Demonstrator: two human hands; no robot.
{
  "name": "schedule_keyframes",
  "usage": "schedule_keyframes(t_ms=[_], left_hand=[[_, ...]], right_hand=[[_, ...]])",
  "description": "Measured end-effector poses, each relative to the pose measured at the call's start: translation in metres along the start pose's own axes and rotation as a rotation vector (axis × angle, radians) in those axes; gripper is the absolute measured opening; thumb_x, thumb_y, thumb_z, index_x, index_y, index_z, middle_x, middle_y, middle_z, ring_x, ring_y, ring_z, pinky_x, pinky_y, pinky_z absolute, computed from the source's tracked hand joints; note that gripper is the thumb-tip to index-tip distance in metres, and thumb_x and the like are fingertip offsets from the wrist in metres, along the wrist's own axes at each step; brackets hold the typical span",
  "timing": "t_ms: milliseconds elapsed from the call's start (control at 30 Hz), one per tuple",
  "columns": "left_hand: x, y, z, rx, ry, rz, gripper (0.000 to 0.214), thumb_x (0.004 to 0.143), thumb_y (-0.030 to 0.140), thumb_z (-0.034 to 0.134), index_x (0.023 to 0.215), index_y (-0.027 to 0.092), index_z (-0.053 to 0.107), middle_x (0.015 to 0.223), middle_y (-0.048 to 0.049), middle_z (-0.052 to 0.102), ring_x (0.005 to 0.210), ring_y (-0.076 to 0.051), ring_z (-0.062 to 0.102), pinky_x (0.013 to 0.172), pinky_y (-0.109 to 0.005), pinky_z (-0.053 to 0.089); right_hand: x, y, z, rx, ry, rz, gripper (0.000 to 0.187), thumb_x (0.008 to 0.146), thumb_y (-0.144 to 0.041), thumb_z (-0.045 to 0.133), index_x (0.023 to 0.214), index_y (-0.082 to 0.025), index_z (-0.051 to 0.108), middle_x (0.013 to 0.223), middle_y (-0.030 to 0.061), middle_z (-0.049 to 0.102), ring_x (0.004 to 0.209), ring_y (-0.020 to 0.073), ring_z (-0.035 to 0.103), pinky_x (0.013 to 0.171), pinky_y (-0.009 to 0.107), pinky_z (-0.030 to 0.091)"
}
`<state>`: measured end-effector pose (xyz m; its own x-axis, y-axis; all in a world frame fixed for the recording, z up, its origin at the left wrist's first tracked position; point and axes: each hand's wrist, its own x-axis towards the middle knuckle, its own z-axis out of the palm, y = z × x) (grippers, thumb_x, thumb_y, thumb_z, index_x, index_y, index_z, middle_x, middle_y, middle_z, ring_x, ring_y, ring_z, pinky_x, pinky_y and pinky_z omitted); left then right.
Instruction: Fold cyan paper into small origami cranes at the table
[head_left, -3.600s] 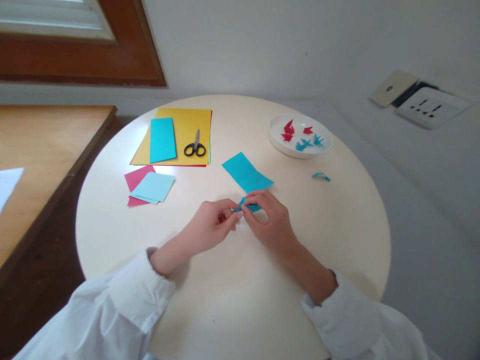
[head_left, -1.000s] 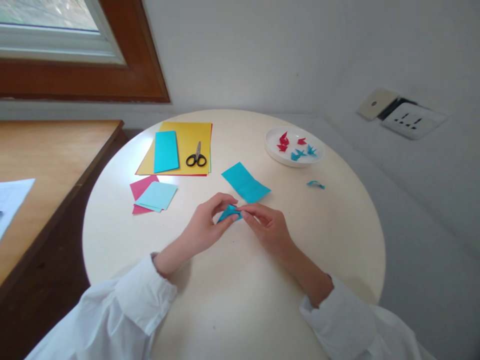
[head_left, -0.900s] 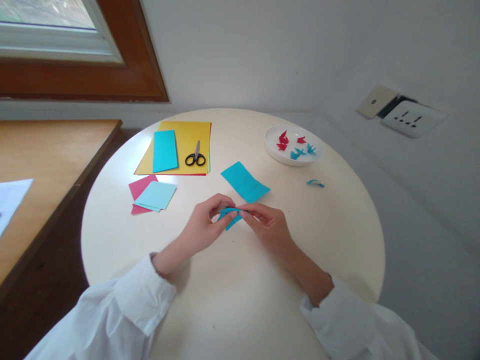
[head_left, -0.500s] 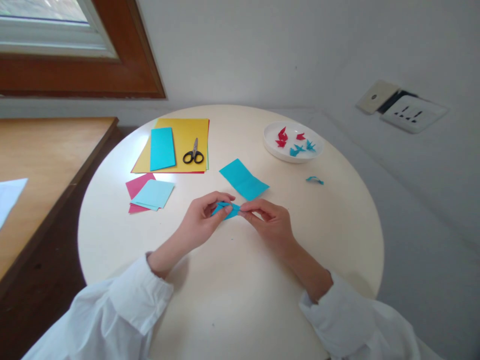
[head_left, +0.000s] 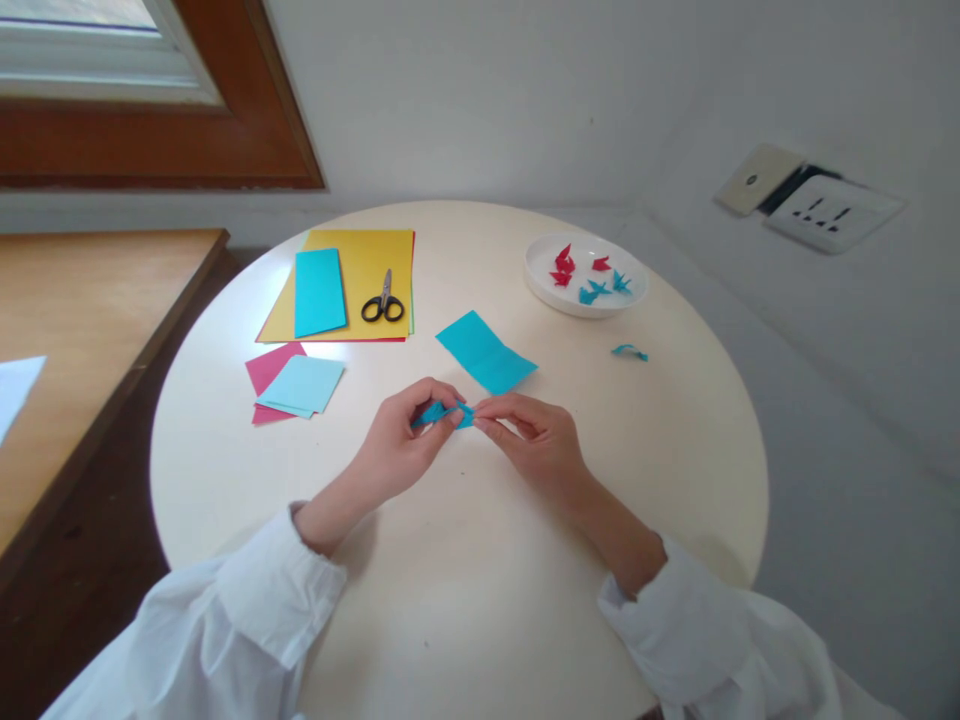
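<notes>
A small folded piece of blue paper is held between my two hands above the middle of the table. My left hand is closed on its left part, thumb in front and fingers behind, hiding some of it. The fingertips of my right hand pinch its right end. Just beyond my hands lies a creased blue paper sheet, apart from them. A thin twisted blue paper strip rests farther right.
On the round white table, a white dish holds several small red and blue folded-paper pieces. Black-handled scissors and a blue paper rectangle lie on yellow sheets. Nearer are light-blue squares and pink squares.
The folded blue paper has tilted, and less of it shows below my left thumb. Both hands keep their grip in nearly the same place. The camera view has shifted slightly.
</notes>
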<state>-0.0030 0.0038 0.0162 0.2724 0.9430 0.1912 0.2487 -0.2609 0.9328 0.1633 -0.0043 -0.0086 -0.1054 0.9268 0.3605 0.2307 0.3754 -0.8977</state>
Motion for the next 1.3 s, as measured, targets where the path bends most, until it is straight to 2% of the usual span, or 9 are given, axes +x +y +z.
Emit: schedule_keyframes(t_ms=[133,267,433,633,967,1300], left_hand=[[0.0001,-0.0022,0.0034,-0.060,0.022,0.022,0.010,0.078,0.024,0.057,0.073,0.018,0.051,0.084,-0.0059,0.063,0.069,-0.013,0.055,0.060,-0.025,0.043],[-0.0006,-0.0045,0.0063,-0.080,0.034,0.016,0.013,0.078,0.025,0.057,0.073,0.019,0.047,0.083,-0.0054,0.063,0.067,-0.013,0.054,0.057,-0.025,0.041],[-0.0023,-0.0057,0.0067,0.011,0.013,-0.043,0.019,0.080,0.030,0.056,0.072,0.020,0.043,0.076,-0.0029,0.059,0.062,-0.013,0.049,0.054,-0.025,0.039],[-0.0025,-0.0056,0.0048,-0.036,-0.035,-0.108,0.023,0.081,0.036,0.056,0.072,0.021,0.041,0.071,-0.0011,0.056,0.059,-0.012,0.047,0.051,-0.024,0.038],[-0.0013,-0.0014,0.0045,-0.150,-0.007,-0.139,0.028,0.075,0.040,0.064,0.069,0.019,0.045,0.088,-0.0071,0.062,0.075,-0.015,0.057,0.067,-0.029,0.046],[-0.0006,0.0000,0.0064,-0.167,0.019,-0.120,0.031,0.072,0.042,0.066,0.067,0.019,0.046,0.082,-0.0054,0.061,0.073,-0.015,0.058,0.066,-0.030,0.046]], right_hand=[[0.0002,-0.0016,0.0016,-0.007,-0.004,0.023,0.005,0.075,-0.023,0.063,0.072,-0.021,0.066,0.078,0.0033,0.071,0.074,0.0156,0.065,0.073,0.029,0.052],[0.0005,-0.0052,0.0048,0.085,0.017,0.095,0.005,0.071,-0.021,0.063,0.067,-0.019,0.063,0.070,0.0022,0.068,0.068,0.0146,0.063,0.068,0.028,0.052],[0.0024,-0.0059,0.0058,0.117,0.033,0.145,0.007,0.068,-0.022,0.064,0.063,-0.019,0.061,0.065,0.0007,0.067,0.064,0.0135,0.061,0.063,0.027,0.052],[0.0024,-0.0032,0.0054,0.097,0.014,0.127,0.007,0.070,-0.021,0.062,0.063,-0.019,0.061,0.067,0.0004,0.067,0.065,0.0132,0.062,0.064,0.026,0.051],[0.0025,-0.0044,0.0055,0.159,0.015,0.161,0.007,0.069,-0.023,0.063,0.063,-0.017,0.062,0.067,0.0009,0.067,0.064,0.0127,0.061,0.063,0.026,0.051],[0.0024,-0.0068,0.0060,0.134,0.042,0.167,0.008,0.066,-0.021,0.062,0.059,-0.017,0.061,0.064,0.0006,0.066,0.064,0.0134,0.061,0.061,0.026,0.050]])
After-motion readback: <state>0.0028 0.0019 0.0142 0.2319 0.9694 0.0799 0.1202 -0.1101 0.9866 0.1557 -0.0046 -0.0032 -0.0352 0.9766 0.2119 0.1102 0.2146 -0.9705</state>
